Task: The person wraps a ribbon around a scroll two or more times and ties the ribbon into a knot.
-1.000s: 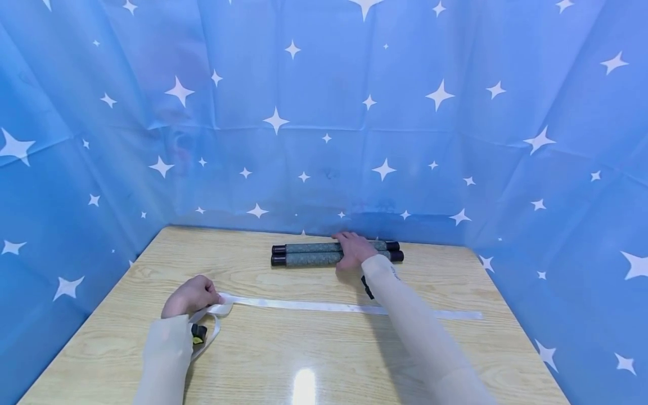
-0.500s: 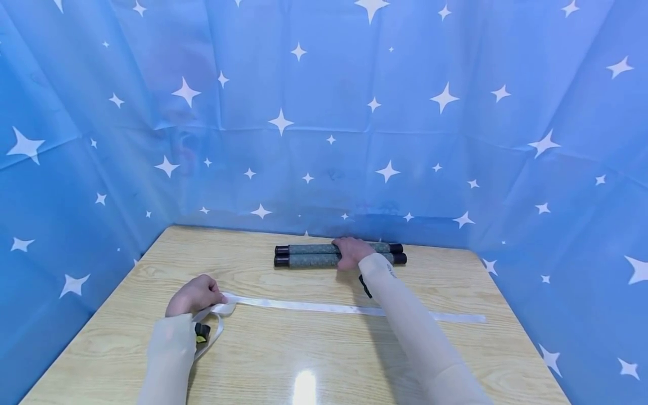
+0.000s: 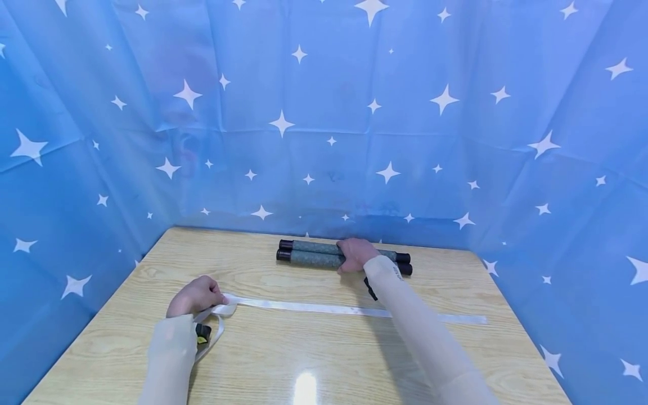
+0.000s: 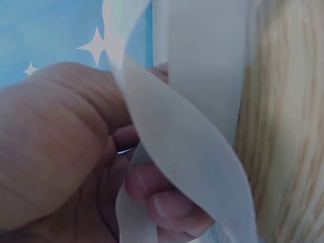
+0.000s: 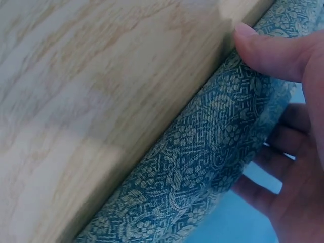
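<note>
Two rolled scrolls lie side by side near the table's back edge, the near scroll (image 3: 314, 259) and the far scroll (image 3: 313, 247). Both are wrapped in blue-green patterned cloth and have black end knobs. My right hand (image 3: 355, 253) grips the pair around the middle. In the right wrist view, the thumb (image 5: 268, 55) bears on the near side of a scroll (image 5: 187, 157), with the fingers along its other side. My left hand (image 3: 196, 296) pinches a white ribbon (image 3: 309, 306) near its left part. A loose, twisted ribbon loop (image 4: 187, 131) hangs in front of those fingers.
The ribbon runs straight across the wooden table (image 3: 263, 360) to the right, passing under my right forearm (image 3: 425, 337). A blue curtain (image 3: 334, 191) with white stars hangs close behind the table and along both sides.
The scroll pair has turned slightly under my right hand: its left end has moved back and its right end toward me. My left hand and the ribbon stay in place.
</note>
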Demonstrator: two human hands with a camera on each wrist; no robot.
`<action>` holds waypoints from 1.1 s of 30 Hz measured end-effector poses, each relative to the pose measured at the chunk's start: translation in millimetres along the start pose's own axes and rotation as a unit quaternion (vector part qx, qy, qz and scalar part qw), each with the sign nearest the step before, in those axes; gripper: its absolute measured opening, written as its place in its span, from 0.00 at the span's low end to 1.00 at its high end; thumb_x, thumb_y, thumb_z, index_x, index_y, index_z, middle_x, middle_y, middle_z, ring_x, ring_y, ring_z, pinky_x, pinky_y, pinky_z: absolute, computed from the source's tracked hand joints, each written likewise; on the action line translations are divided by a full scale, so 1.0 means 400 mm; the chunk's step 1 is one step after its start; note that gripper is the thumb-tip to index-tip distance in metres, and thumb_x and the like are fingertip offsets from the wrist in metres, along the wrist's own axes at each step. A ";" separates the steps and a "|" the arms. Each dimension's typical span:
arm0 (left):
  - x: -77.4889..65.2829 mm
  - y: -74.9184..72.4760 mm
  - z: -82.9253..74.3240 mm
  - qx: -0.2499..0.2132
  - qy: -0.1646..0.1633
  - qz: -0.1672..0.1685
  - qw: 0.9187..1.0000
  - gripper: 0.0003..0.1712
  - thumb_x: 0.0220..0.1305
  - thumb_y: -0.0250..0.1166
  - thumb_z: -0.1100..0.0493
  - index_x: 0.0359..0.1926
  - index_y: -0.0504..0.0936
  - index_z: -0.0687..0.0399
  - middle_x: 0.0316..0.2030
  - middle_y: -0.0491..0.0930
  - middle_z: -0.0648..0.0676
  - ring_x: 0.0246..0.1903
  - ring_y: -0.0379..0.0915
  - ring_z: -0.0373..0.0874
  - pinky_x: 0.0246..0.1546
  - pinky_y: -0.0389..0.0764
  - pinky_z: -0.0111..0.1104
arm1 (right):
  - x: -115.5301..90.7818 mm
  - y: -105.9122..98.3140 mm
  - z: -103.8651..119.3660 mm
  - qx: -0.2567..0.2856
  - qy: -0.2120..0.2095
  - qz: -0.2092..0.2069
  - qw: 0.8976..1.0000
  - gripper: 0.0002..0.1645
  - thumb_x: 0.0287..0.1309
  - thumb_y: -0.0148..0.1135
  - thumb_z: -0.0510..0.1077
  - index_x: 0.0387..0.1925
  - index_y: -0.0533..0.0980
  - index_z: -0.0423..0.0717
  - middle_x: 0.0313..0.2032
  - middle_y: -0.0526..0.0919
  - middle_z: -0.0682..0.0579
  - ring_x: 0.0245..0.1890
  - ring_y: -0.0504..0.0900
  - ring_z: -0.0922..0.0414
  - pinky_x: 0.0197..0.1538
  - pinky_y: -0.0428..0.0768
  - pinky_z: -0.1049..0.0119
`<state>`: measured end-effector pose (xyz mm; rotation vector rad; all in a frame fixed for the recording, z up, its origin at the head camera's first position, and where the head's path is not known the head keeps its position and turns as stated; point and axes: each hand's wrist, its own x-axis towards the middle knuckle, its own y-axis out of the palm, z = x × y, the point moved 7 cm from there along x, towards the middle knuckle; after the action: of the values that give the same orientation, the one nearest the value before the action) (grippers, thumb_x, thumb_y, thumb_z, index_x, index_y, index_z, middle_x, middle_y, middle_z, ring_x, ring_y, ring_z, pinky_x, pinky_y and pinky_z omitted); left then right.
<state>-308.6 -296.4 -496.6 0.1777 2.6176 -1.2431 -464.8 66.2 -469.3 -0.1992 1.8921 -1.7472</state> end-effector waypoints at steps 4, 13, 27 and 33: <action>0.004 0.005 0.003 0.002 -0.004 0.003 1.000 0.18 0.66 0.69 0.55 0.22 0.76 0.55 0.20 0.71 0.51 0.22 0.64 0.45 0.26 0.67 0.35 | -0.022 -0.017 -0.001 -0.001 -0.012 -0.004 1.000 0.52 0.60 0.69 0.65 0.76 0.62 0.43 0.67 0.77 0.42 0.65 0.78 0.44 0.65 0.77 0.47; 0.009 0.004 0.005 0.006 -0.001 0.010 1.000 0.18 0.67 0.69 0.54 0.23 0.76 0.55 0.21 0.70 0.51 0.22 0.63 0.45 0.27 0.67 0.35 | -0.098 -0.065 -0.012 0.025 -0.006 -0.036 0.999 0.51 0.61 0.68 0.66 0.75 0.64 0.41 0.55 0.85 0.43 0.51 0.85 0.45 0.58 0.81 0.45; 0.003 0.005 0.005 0.004 -0.005 0.016 1.000 0.17 0.67 0.69 0.54 0.24 0.77 0.56 0.21 0.71 0.50 0.23 0.65 0.45 0.28 0.68 0.35 | -0.215 -0.121 -0.019 0.105 0.043 -0.088 0.990 0.49 0.57 0.67 0.72 0.65 0.74 0.40 0.47 0.86 0.43 0.36 0.85 0.51 0.46 0.84 0.50; 0.001 0.005 -0.002 0.004 -0.004 0.017 1.000 0.16 0.66 0.69 0.55 0.25 0.77 0.57 0.22 0.71 0.51 0.23 0.65 0.45 0.28 0.68 0.35 | -0.264 -0.120 -0.012 0.180 0.082 -0.085 0.977 0.33 0.54 0.68 0.74 0.37 0.79 0.48 0.27 0.77 0.52 0.23 0.74 0.57 0.30 0.75 0.59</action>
<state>-308.6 -294.6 -497.6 0.2190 2.5928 -1.2401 -391.0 112.4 -392.7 -0.0842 1.6673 -2.2482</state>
